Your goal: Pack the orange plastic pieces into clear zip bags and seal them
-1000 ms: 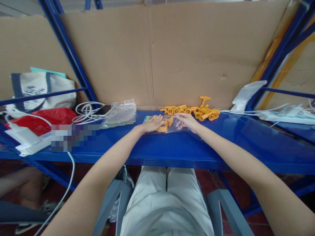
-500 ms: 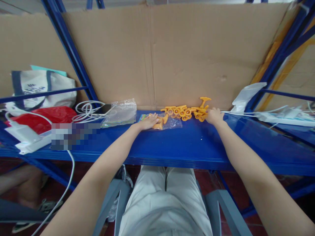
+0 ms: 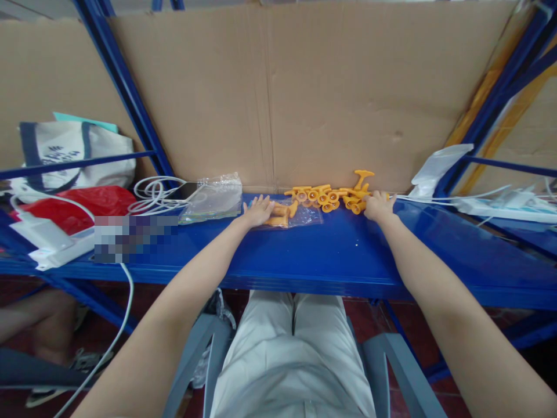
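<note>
Several yellow-orange plastic pieces (image 3: 324, 196), with round cup-like ends and T-shaped handles, lie in a loose row at the back of the blue shelf. My right hand (image 3: 379, 206) is at the right end of that row, fingers apart and touching or very near the pieces; I see nothing lifted in it. My left hand (image 3: 259, 211) lies with fingers spread over the left end of a clear plastic bag (image 3: 307, 216). Inside or on this bag are a few similar orange pieces (image 3: 279, 216). The left hand hides part of the bag.
A stack of clear plastic bags (image 3: 214, 200) lies to the left, beside a coiled white cable (image 3: 159, 194). Farther left are a power strip (image 3: 65, 247), a red bag (image 3: 82, 206) and a canvas tote (image 3: 104, 157). Cardboard (image 3: 348, 93) stands behind the shelf (image 3: 313, 255).
My left hand has shifted slightly left across the bag, uncovering more of the orange pieces, with its fingers more spread. The right hand has barely moved; its fingers look looser.
</note>
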Available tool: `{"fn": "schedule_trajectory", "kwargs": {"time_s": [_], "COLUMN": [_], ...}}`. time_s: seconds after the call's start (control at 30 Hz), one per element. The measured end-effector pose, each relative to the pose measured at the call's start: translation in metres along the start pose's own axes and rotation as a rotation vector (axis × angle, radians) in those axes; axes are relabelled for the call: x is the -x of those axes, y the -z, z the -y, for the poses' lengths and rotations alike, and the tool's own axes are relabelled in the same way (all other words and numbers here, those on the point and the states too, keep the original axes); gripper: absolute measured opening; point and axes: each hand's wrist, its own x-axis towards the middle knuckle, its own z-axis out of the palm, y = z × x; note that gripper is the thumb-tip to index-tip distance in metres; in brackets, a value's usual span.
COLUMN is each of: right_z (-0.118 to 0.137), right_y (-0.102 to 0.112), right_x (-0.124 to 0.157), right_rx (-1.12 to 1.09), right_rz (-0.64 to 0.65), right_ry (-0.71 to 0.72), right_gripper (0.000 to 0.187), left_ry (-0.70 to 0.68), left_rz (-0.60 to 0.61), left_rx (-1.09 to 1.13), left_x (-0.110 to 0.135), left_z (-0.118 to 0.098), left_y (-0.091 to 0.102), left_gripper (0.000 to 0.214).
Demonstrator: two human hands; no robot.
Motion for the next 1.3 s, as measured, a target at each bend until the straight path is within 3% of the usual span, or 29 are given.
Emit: {"fn": "schedule_trajectory", "kwargs": {"time_s": [0.17,0.27,0.5,0.63,0.8,1.13,1.3], "right_z": [0.003,0.014,0.061,0.077,0.076,0.076,0.081], "right_y": [0.009,0.020,0.044,0.050,0.058,0.071,0.069], "right_x": [0.000,0.003,0.035,0.050,0.055,0.063,0.066], "right_rx": [-0.048,-0.085,-0.113,-0.047,0.028,0.163,0.159], "right_rz": [-0.224,-0.277,-0.096,0.008,0.124,0.155,0.161], "right_ry": [0.027,0.117,0.547,0.650,0.618,0.431,0.461], "right_gripper": [0.045,0.041,0.036,0.027,0.027,0.037,0.035], "left_ry": [0.072,0.068,0.044,0.024,0.007,-0.003,-0.008], "left_rz": [0.025,0.080,0.141,0.150,0.147,0.150,0.154], "left_rx": [-0.034,-0.112,-0.136,-0.107,-0.093,-0.082,-0.084], "left_x": [0.001,0.004,0.017,0.021,0.020,0.017,0.018], "left_z": [0.000,-0.003,-0.015,-0.021,-0.020,-0.017,-0.019], "left_y": [-0.001,-0.001,0.005,0.005,0.004,0.003,0.003], "left_gripper": [0.074,0.072,0.072,0.073,0.074,0.075,0.074]}}
